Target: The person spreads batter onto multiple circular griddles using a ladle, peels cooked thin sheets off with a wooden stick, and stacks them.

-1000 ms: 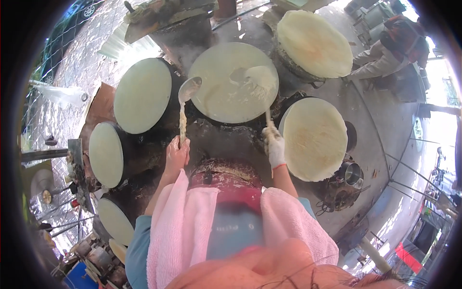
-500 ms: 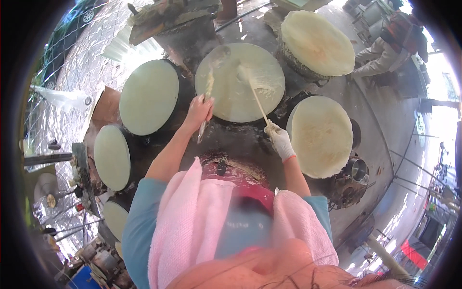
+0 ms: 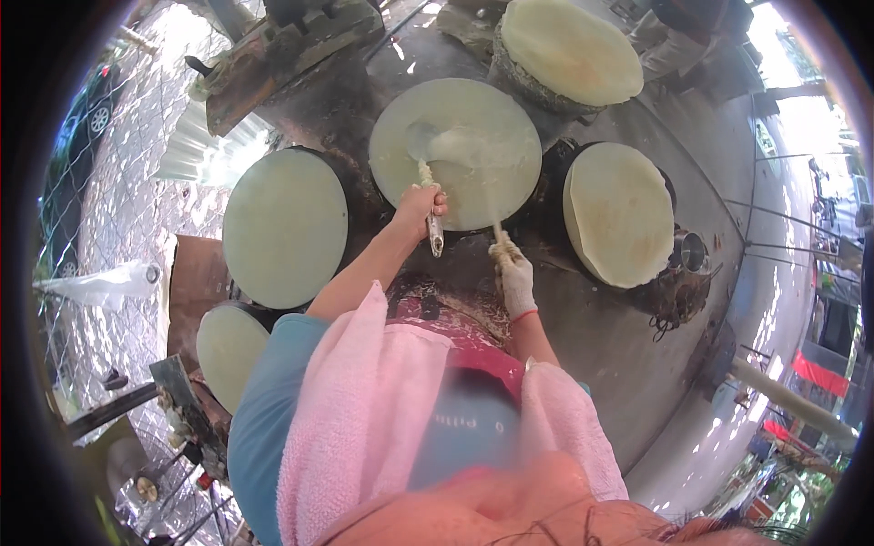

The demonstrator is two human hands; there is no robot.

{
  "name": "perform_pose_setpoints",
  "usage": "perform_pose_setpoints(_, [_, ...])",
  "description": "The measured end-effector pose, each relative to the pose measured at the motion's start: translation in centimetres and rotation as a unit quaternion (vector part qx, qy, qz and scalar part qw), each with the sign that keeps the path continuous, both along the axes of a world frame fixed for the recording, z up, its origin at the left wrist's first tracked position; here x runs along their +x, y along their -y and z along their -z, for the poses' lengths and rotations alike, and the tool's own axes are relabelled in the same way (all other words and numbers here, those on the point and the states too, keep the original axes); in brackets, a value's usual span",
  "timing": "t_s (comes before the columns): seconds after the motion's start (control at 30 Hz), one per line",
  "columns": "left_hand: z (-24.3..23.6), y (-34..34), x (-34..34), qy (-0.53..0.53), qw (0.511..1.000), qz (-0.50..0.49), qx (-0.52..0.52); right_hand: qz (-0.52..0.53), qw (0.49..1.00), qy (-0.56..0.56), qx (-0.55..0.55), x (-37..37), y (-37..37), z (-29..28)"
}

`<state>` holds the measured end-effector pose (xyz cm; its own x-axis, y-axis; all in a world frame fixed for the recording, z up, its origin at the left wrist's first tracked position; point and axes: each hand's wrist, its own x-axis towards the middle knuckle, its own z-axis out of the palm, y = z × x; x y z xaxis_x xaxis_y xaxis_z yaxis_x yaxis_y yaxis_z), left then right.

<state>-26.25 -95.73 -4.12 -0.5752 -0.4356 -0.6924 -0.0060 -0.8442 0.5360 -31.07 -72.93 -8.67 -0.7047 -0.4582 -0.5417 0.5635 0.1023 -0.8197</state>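
Observation:
My bare left hand (image 3: 421,207) is wrapped round the handle of a ladle (image 3: 425,171), its grip crusted with pale batter. The ladle's bowl is over the left part of a round griddle (image 3: 510,118) coated with thin pale batter. My right hand (image 3: 515,276), in a whitish work glove, is closed on a thin wooden stick (image 3: 496,211), smeared by motion. Its far end reaches over the same griddle and cannot be made out clearly. A thicker whitish streak of batter (image 3: 460,146) lies across the griddle's middle.
Round flatbreads or batter sheets cover a left griddle (image 3: 284,227), a lower-left griddle (image 3: 229,355), a right one (image 3: 619,214) and a far-right one (image 3: 574,50). The right sheet's edge lifts. A metal pot (image 3: 690,252) stands beyond it. Another person (image 3: 701,36) is at the far right.
The ladle and my left hand have moved right and nearer to me. My right hand has drawn back slightly with the stick. The view has shifted, and the batter streak has changed shape.

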Motion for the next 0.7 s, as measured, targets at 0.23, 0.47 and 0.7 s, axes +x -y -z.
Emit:
perform_pose_setpoints(0.23, [-0.5, 2.2, 1.6, -0.116, 0.969, 0.005, 0.220, -0.121, 0.983, 0.118, 0.072, 2.7, 4.5, -4.5])
perform_pose_setpoints(0.47, [-6.7, 5.7, 9.1, -0.387, 0.880, 0.151, 0.228, -0.097, 0.985, -0.141, 0.007, -0.3, 0.8, 0.7])
perform_pose_setpoints(0.7, [-8.4, 5.3, 6.4, -0.332, 0.918, 0.088, 0.199, -0.009, 0.999, -0.049, -0.004, -3.3, -7.6, -3.9])
